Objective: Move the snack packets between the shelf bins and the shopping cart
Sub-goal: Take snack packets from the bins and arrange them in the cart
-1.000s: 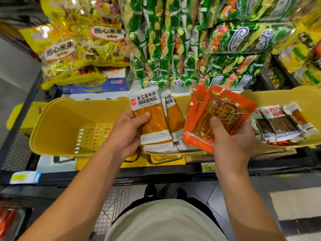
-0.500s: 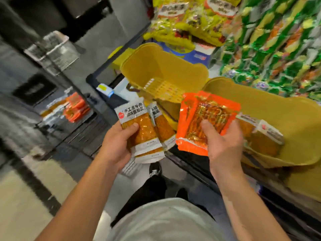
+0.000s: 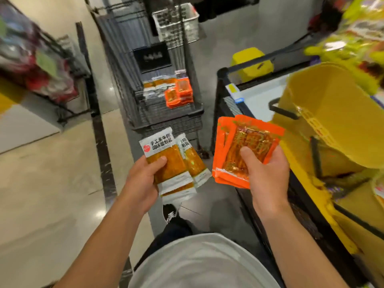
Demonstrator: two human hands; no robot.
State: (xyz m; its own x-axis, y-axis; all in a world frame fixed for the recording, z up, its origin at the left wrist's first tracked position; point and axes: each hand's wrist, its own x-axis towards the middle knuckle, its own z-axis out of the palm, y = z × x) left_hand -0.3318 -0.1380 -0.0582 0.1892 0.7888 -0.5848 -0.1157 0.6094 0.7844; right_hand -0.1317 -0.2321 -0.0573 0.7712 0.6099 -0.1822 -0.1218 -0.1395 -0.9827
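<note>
Now | left hand [image 3: 143,183]: white-orange packets [image 3: 166,161] | right hand [image 3: 268,177]: orange packets [image 3: 247,148]

Your left hand [image 3: 143,181] covers the lower left of the white-and-orange packets [image 3: 166,163]; how many you hold is unclear. Shelf goods [image 3: 357,36] at upper right are motion-blurred and cut by the edge. Labels on the cart's packets [image 3: 176,92] are too small to read.
</note>
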